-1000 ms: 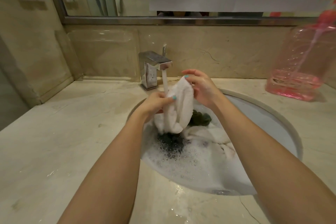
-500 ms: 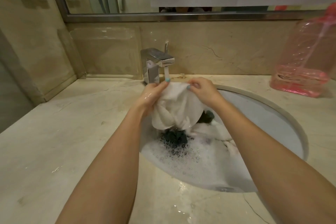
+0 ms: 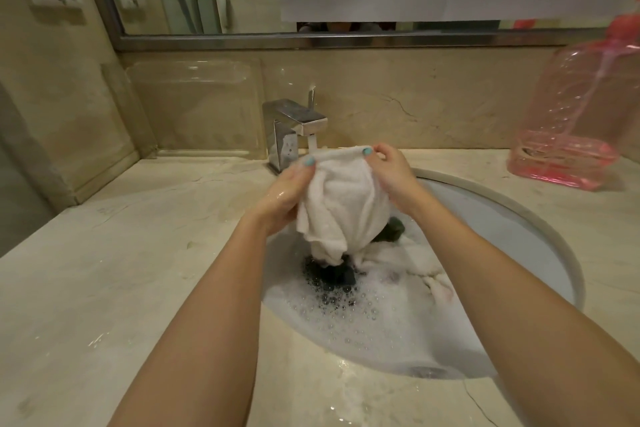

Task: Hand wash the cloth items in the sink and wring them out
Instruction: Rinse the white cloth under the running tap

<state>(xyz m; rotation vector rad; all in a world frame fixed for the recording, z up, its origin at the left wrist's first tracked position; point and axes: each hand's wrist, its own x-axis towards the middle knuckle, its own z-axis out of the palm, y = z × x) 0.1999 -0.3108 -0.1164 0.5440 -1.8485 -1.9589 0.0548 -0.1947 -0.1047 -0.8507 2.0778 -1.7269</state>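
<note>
White cloth [image 3: 341,204] held above sink [image 3: 502,239], at tap [image 3: 294,125] stream. Left hand [image 3: 284,198], right hand [image 3: 391,177]: each grip clamped on top hem. Cloth judged soft, waterlogged, heavy, soap-slick; best hold: bunched hem, both ends. Dark cloth [image 3: 332,276] lies in suds.

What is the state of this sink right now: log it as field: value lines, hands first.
left hand: grips the white cloth at its top edge
right hand: pinches the same edge
white cloth: held up beneath the faucet, lower end hanging into the basin
faucet: running
sink: suds, dark cloth, second pale cloth
counter: pink bottle at right
</note>
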